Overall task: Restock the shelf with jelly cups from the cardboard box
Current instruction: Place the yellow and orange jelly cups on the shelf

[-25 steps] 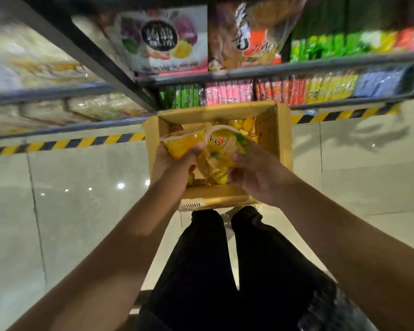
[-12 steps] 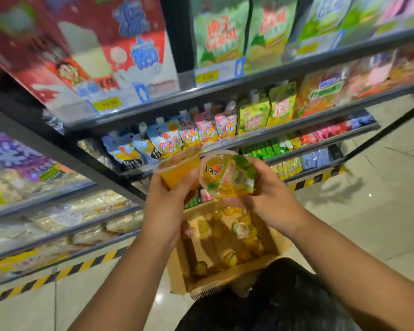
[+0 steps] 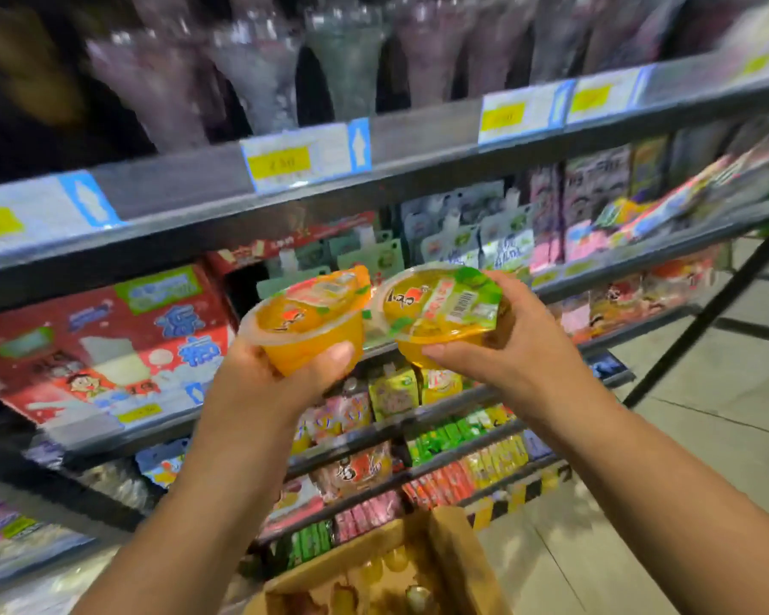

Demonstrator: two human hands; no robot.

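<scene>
- Holding one orange jelly cup each, the left hand (image 3: 280, 379) grips a left cup (image 3: 305, 319), the right hand (image 3: 502, 348) a right cup (image 3: 440, 306), rims nearly touching, before the shelf (image 3: 418, 139).
- Below the cups sits the cardboard box (image 3: 458, 565) on pale floor tiles (image 3: 706, 415).

You've got two up right now, a left jelly cup (image 3: 305, 324) in your left hand (image 3: 276, 388) and a right jelly cup (image 3: 440, 306) in your right hand (image 3: 511, 352). One cardboard box (image 3: 460, 565) sits near you at the bottom with more cups in it, too blurry to count. On the upper shelf rail (image 3: 418, 139) I count five yellow price tags (image 3: 278, 161), the far-right one pretty smeared.
</scene>
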